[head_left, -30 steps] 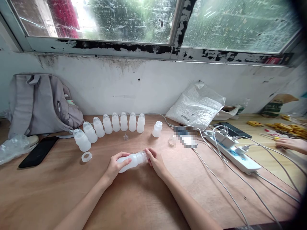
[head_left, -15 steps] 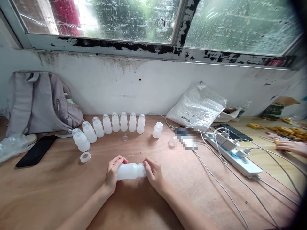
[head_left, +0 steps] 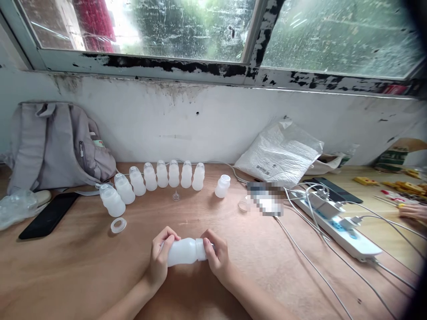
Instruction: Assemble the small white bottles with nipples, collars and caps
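A frosted white baby bottle (head_left: 183,252) lies sideways between my hands, just over the table (head_left: 83,271). Its base end is wrapped by my left hand (head_left: 161,253). At the neck end, the fingers of my right hand (head_left: 216,254) close around the rim, hiding the opening. Beyond them stands a curved row of several capped baby bottles (head_left: 174,174). To the right of that row is an open bottle (head_left: 222,186) without a cap. A clear nipple (head_left: 176,196) rests in front of the row, and a white collar ring (head_left: 118,225) lies at the left.
A clear cap (head_left: 244,204) lies beside a blurred patch. At right are a power strip (head_left: 343,226) with cables, a dark phone (head_left: 338,190), a plastic mailer (head_left: 280,153) and another person's hand (head_left: 413,212). At left are a black phone (head_left: 50,215) and a grey backpack (head_left: 60,142).
The view has shifted slightly, so the bottle and both hands sit lower in the picture. My right hand's fingers have turned a little at the neck. Both hands still hold the bottle.
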Demonstrator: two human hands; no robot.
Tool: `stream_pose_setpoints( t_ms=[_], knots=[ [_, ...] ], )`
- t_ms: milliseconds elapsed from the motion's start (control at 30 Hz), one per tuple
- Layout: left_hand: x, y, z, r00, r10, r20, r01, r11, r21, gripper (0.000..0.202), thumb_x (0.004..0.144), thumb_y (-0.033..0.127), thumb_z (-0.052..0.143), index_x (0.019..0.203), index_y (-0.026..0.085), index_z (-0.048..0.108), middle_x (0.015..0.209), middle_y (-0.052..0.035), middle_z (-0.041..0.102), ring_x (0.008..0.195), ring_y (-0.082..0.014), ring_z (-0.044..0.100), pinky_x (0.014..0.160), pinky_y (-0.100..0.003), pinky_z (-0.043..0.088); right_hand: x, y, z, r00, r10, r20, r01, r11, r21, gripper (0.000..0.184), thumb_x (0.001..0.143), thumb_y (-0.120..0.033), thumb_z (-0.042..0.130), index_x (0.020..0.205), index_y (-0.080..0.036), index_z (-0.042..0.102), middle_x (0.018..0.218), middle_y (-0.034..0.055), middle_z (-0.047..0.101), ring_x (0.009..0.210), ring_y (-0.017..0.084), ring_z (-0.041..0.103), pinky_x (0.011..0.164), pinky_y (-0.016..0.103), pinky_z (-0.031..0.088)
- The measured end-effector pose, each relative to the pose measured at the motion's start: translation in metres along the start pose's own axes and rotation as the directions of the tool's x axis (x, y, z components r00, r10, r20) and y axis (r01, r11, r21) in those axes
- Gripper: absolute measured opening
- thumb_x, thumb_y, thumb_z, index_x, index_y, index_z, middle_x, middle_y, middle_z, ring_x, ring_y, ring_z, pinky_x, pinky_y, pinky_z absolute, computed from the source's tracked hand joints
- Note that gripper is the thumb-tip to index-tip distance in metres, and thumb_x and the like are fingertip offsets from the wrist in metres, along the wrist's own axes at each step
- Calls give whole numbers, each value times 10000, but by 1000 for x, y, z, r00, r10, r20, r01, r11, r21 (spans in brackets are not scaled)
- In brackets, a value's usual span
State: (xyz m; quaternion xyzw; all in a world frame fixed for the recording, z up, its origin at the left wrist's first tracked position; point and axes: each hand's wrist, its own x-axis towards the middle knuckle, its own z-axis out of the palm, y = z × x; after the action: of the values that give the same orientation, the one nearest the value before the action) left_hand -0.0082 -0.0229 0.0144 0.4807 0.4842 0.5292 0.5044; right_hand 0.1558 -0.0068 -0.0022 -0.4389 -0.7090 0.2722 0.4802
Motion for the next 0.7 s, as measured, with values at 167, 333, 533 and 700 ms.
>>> stream_pose_setpoints(
  t_ms=[167,333,533,700],
  knots=[
    [13,2,-2,991,132,-4,-130,978,163,209,790,336,417,699,182,527,670,-7,550,599,-143,493,544,-225,368,14,0,-4,993,115,-8,-115,993,-3,219,817,-361,396,728,-192,504,566,-22,484,495,115,448,480,223,331],
    [28,4,-12,960,281,-12,-261,907,330,164,765,297,489,883,200,548,911,-43,579,868,-198,539,766,-279,400,30,8,-9,966,237,-106,-234,971,44,229,786,-413,474,829,-195,529,623,-14,533,540,127,480,503,229,389],
    [41,-7,-33,884,462,72,-408,687,601,177,753,238,482,911,216,560,963,-59,549,950,-222,493,851,-339,371,37,19,-30,953,109,-282,-136,988,-79,325,778,-411,495,1016,-192,532,844,46,584,678,149,548,580,257,453],
    [45,-13,-43,909,411,63,-240,395,887,252,741,210,474,982,197,547,1084,-90,510,1048,-243,433,890,-389,335,66,14,-51,939,-151,-310,-4,893,-449,317,788,-396,490,1034,-205,547,874,56,575,749,176,536,685,309,421]
  ],
)
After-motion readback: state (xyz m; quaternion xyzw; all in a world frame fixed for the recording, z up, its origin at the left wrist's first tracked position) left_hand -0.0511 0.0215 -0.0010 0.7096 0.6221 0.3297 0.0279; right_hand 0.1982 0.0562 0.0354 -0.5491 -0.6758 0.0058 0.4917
